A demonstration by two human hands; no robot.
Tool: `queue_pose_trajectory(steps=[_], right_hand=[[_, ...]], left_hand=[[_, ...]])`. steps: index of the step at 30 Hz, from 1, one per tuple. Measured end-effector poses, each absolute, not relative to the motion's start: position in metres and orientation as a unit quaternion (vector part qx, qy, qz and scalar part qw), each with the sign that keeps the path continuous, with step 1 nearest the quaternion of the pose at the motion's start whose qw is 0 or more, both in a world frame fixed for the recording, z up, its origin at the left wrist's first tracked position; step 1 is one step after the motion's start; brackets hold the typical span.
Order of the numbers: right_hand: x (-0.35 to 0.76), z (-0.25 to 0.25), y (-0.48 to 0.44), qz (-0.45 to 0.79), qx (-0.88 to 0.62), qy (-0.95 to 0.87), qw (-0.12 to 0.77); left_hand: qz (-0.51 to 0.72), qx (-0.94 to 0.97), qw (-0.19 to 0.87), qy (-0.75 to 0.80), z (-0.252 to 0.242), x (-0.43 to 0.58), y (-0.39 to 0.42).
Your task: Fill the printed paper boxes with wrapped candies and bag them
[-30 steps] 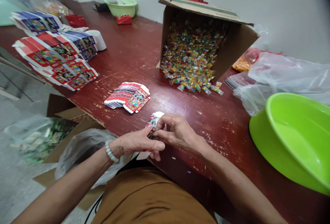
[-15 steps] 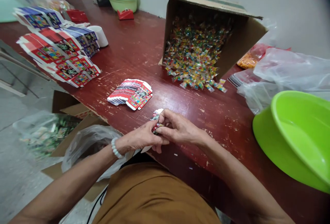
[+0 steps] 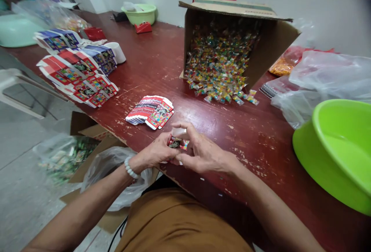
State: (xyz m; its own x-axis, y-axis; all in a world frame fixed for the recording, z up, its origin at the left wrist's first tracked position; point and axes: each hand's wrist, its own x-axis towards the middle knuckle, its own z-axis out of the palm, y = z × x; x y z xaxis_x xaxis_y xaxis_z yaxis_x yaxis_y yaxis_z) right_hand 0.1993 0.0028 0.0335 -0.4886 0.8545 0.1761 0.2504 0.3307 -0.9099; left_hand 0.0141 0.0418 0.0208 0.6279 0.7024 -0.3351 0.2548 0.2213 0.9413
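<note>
Both my hands meet at the near edge of a dark red table (image 3: pixel 150 62). Between them is a small printed paper box (image 3: pixel 176 140), red and white with colourful pictures. My left hand (image 3: pixel 158 152), with a white bead bracelet at the wrist, grips its lower side. The fingers of my right hand (image 3: pixel 203 151) curl over its top flap and far side. Just beyond my hands lies a fanned stack of flat box blanks (image 3: pixel 150 112). Further back a cardboard carton (image 3: pixel 232 39) lies on its side and spills small wrapped candies (image 3: pixel 220 74) onto the table.
Bigger piles of flat blanks (image 3: pixel 78 70) fill the table's left. A lime green basin (image 3: pixel 336 147) sits at right beside clear plastic bags (image 3: pixel 324 82). At the back stand a pale green bowl (image 3: pixel 139 12), a red tape dispenser (image 3: pixel 143 28) and a white tape roll (image 3: pixel 117 51). Bags and cartons (image 3: pixel 95 155) lie on the floor.
My hands have shifted slightly right and turned the small box; its white top flap now shows under my right fingers. The view has swung a little to the left.
</note>
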Motion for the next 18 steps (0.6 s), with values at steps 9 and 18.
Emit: queue_pose_trajectory(steps=[9,18], right_hand=[[0.183,0.002,0.016,0.514,-0.45,-0.562,0.466],[0.195,0.01,0.009,0.561,-0.418,-0.511,0.5]], left_hand=[[0.276,0.528,0.683,0.423,0.013,0.022,0.027],[0.285,0.632,0.602,0.395,0.017,0.019,0.026]])
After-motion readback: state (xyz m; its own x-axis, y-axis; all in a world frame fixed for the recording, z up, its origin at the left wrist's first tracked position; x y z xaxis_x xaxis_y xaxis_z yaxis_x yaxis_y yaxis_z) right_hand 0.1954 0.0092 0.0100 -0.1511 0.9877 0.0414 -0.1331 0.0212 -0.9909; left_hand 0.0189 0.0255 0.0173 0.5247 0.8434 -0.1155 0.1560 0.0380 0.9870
